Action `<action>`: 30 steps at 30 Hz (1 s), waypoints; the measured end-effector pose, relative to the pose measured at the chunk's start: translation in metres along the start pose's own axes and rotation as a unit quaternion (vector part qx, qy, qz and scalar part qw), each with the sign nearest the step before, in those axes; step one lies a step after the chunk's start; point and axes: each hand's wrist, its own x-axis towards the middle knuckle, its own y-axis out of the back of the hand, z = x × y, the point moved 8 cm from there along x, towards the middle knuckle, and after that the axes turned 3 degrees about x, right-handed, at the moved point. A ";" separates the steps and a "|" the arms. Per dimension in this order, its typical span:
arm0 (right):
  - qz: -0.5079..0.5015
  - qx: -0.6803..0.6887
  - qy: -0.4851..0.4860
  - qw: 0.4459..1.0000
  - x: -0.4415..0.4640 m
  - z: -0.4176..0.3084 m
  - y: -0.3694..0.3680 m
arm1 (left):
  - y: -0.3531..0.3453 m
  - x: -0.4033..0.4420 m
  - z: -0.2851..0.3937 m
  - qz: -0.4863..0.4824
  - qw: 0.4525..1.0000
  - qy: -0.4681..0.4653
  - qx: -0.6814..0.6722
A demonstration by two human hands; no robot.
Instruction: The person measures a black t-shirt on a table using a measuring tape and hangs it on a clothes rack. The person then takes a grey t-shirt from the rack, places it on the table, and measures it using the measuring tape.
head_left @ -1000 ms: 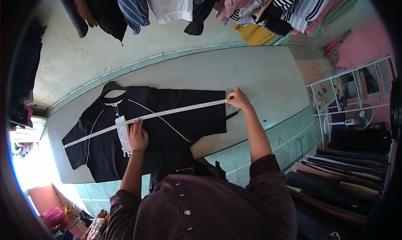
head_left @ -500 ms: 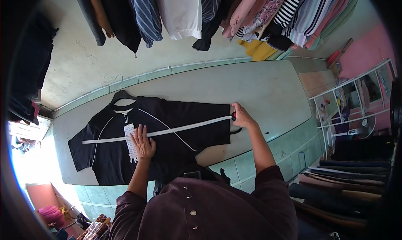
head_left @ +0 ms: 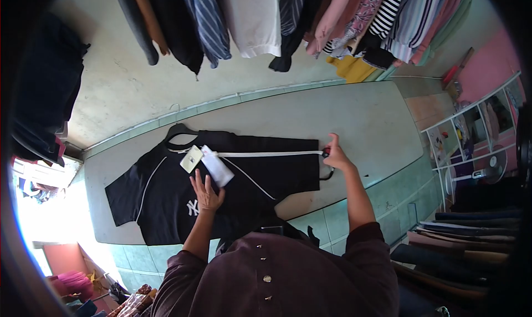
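Observation:
A black short-sleeved shirt with white piping and a white chest logo lies on the table, a black hanger in its collar. My left hand is open on the shirt front, fingers spread, just below a cream tag and a white tag. At the sleeve end, my right hand grips a small black and red tape measure. Its white tape runs left over the shirt, its far end beside the tags. A black strap loop hangs below the case.
The pale table extends right of the shirt. Above hang several garments, including a white one. Folded clothes are stacked at lower right, near a white rack and a fan. Dark clothing hangs at left.
The white tape has become much shorter, drawn toward my right hand. The tags have swung up and right, uncovering the chest logo. My left hand has slid slightly down. The view has shifted.

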 end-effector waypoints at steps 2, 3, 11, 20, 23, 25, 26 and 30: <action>-0.010 0.029 -0.008 1.000 -0.010 0.004 0.009 | 0.006 -0.004 0.002 0.058 0.997 -0.037 -0.042; -0.034 0.029 0.003 0.999 -0.018 0.007 0.010 | 0.008 -0.002 0.003 0.057 0.997 -0.038 -0.040; -0.109 0.007 0.050 0.993 -0.104 -0.055 -0.031 | -0.012 0.008 -0.006 -0.141 0.988 0.061 0.014; -0.030 0.042 0.141 0.989 -0.088 -0.097 -0.081 | -0.002 0.021 -0.011 -0.096 0.983 0.121 -0.095; -0.051 0.050 0.164 0.984 -0.070 -0.128 -0.110 | -0.006 0.019 -0.013 -0.128 0.974 0.143 -0.121; -0.057 0.057 0.182 0.980 -0.056 -0.147 -0.143 | 0.005 0.023 -0.013 -0.075 0.983 0.135 -0.098; -0.064 0.061 0.191 0.978 -0.050 -0.157 -0.160 | -0.004 0.014 -0.030 -0.078 0.966 0.197 -0.148; -0.074 0.107 0.205 0.970 -0.030 -0.200 -0.222 | -0.004 -0.002 -0.069 -0.065 0.914 0.315 -0.246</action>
